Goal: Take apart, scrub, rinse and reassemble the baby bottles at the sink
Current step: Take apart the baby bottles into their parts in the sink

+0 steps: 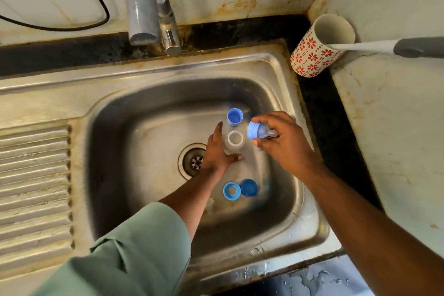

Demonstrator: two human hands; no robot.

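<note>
In the steel sink basin (pixel 149 199), the left hand (pixel 217 151) is wrapped around a clear plastic bottle body (pixel 235 140) standing upright beside the drain, long axis vertical and open mouth up, while the right hand (pixel 283 142) is clamped on a blue screw collar with clear soft teat (pixel 258 131) lying on its side, teat tip pointing right. The bottle looks light, rigid and probably wet-slick, best gripped mid-barrel; the teat is soft, so hold the ribbed collar. A blue cap (pixel 234 116), another blue ring (pixel 231 191) and a second blue cap (pixel 249 187) sit loose nearby.
</note>
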